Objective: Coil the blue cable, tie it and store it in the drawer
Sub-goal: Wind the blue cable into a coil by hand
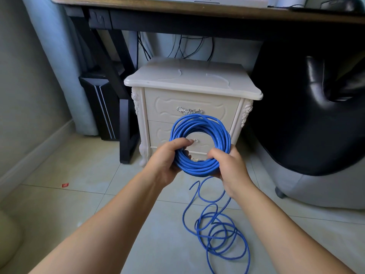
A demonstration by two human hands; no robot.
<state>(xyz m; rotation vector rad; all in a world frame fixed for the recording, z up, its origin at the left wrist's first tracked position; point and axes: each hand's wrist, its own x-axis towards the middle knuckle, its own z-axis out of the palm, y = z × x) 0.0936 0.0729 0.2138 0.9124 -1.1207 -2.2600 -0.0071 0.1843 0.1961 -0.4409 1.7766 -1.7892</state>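
Note:
The blue cable is partly wound into a round coil that I hold upright in front of the cream nightstand. My left hand grips the coil's lower left side, fingers curled through the ring. At the lower right side, my right hand grips the bundle. The loose rest of the cable hangs from the coil and lies in tangled loops on the tiled floor. Both nightstand drawers are closed; the upper drawer has a silver handle. Two white ties lie on the nightstand's top.
A dark desk spans the top, with black cables hanging behind the nightstand. A black computer tower stands at the left by the desk leg. A black and grey chair fills the right. A small red scrap lies on the floor.

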